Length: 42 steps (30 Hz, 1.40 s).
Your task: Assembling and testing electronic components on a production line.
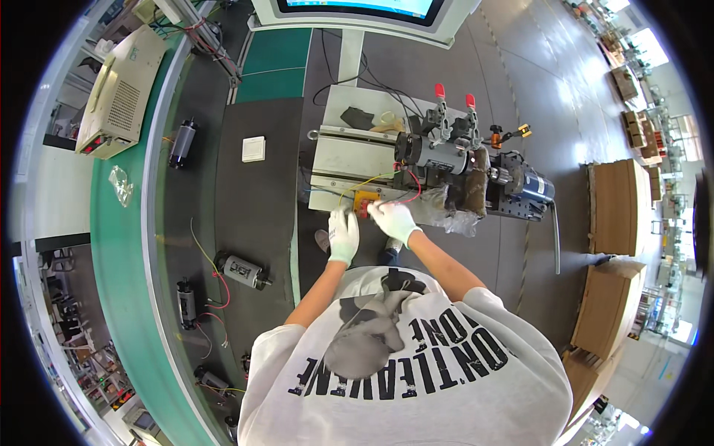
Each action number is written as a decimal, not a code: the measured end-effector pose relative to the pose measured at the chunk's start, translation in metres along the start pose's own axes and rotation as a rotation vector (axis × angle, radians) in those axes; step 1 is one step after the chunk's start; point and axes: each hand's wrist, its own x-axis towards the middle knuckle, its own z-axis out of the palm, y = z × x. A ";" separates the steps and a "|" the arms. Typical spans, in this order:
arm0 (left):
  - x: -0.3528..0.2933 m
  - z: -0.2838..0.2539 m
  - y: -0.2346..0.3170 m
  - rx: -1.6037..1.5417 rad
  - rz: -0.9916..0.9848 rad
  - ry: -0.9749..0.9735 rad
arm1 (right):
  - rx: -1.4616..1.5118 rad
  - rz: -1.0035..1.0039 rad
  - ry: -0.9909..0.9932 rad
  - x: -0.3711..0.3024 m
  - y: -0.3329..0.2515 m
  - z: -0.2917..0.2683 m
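Observation:
Both my hands wear white gloves and work at a small yellow terminal block [365, 199] with red parts, on the near edge of a metal bench plate [346, 158]. My left hand [343, 236] is closed at the end of a yellow wire [362, 183], left of the block. My right hand [393, 220] has its fingertips closed at the block's red side, where a red wire [419, 187] runs in; what they grip is hidden. Both wires come from a grey cylindrical motor [440, 157], lying in a fixture under toggle clamps [440, 123] with red handles.
On the dark left-hand table lie a grey motor [244, 272], more motors with wires, and a small white square block [253, 149]. Beyond is a green bench [119, 245] with a beige instrument box [125, 93]. A monitor [364, 11] stands ahead; cardboard boxes [616, 208] are at right.

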 end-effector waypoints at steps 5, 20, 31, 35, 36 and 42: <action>0.045 0.090 -0.032 0.055 -0.533 0.146 | -0.132 -0.060 0.052 0.032 0.014 0.006; 0.033 0.096 -0.084 0.287 -0.098 0.173 | -0.337 -0.122 -0.175 0.046 -0.018 -0.005; 0.024 0.024 -0.012 0.078 0.076 0.081 | 0.461 0.158 -0.193 -0.005 0.002 0.003; 0.002 -0.024 0.013 -0.101 0.277 -0.306 | 0.924 0.108 -0.015 -0.028 -0.019 -0.001; -0.001 -0.030 0.019 -0.055 0.331 -0.288 | 0.966 0.108 0.023 -0.033 -0.025 -0.001; 0.003 -0.034 0.021 0.047 0.318 -0.322 | 0.415 0.106 0.063 -0.028 -0.018 -0.008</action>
